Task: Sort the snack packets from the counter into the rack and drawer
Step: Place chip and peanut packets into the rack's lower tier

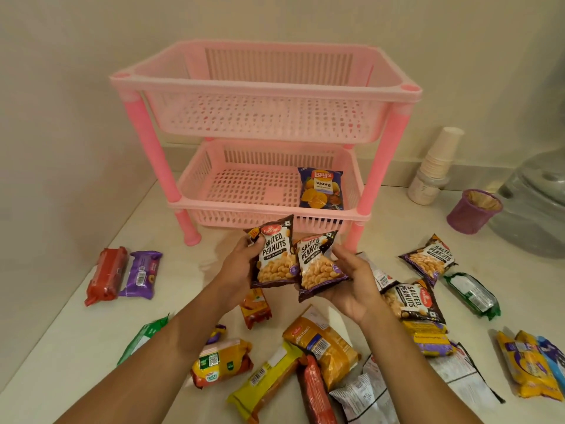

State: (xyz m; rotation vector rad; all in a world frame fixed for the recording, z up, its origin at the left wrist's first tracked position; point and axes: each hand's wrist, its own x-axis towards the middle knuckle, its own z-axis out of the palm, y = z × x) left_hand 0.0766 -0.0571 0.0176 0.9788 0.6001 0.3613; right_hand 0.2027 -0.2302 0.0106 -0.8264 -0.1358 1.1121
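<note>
A pink two-tier rack [266, 87] stands on the counter against the wall. Its top basket holds nothing; a blue Lay's packet [321, 188] lies in the right of the lower basket [238, 206]. In front of the rack, above the counter, my left hand [241, 264] grips one salted peanuts packet [273, 255] and my right hand [351, 283] grips another salted peanuts packet [318, 266]; the two packets overlap. Two more peanut packets [428, 258] [412, 301] lie on the counter to the right. Several other snack packets are scattered below my arms.
A red packet [105, 275] and a purple packet [142, 273] lie at the left. A green packet [472, 293] and yellow packets [526, 368] lie at the right. A stack of paper cups [437, 160], a purple bin [472, 211] and a water jug [538, 203] stand at the back right.
</note>
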